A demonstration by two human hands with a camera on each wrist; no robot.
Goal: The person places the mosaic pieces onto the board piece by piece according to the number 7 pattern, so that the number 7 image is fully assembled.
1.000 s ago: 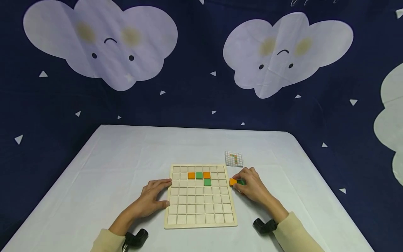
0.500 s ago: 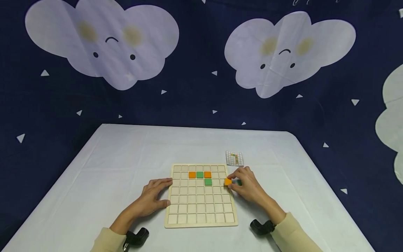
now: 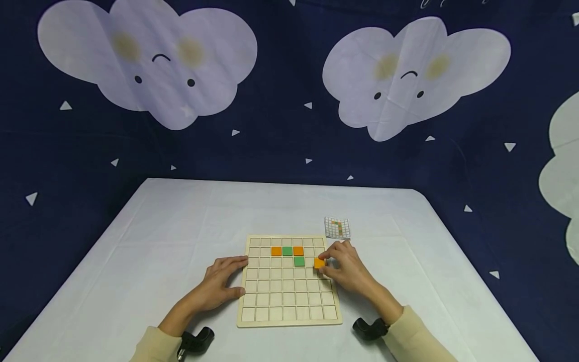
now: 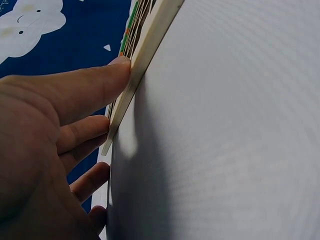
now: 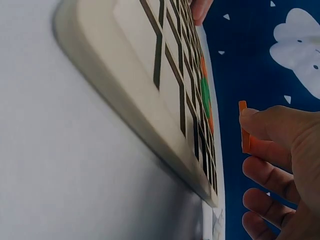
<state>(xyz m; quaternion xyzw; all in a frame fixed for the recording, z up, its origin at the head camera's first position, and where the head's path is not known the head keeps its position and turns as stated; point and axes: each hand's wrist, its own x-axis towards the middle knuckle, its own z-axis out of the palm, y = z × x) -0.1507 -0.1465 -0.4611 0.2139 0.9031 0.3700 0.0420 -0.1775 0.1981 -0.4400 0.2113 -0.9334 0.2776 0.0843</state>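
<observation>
My left hand (image 3: pixel 221 284) rests against the left edge of a pale wooden grid board (image 3: pixel 275 300), thumb and fingertips at its rim. In the left wrist view the thumb (image 4: pixel 95 87) lies along that edge. My right hand (image 3: pixel 347 270) pinches an orange square tile (image 3: pixel 318 263) between thumb and fingers, above the right-hand columns. Seen from the right wrist, this thin tile (image 5: pixel 245 141) is on edge, raised over the board. Set in the grid are two orange tiles, a green tile (image 3: pixel 287 251) between them, and another green tile (image 3: pixel 299 261) below the right orange one.
A small card (image 3: pixel 336 228) printed with a coloured grid pattern lies past the board's top right corner. The white-covered table (image 3: pixel 149 241) spreads around the board. Behind it hangs a dark blue cloth (image 3: pixel 271 151) with clouds. Black wrist mounts (image 3: pixel 195 342) sit at both wrists.
My right hand has carried the orange tile leftward from beside the board to over its right columns. The green piece seen under that hand is now hidden. My left hand stays put.
</observation>
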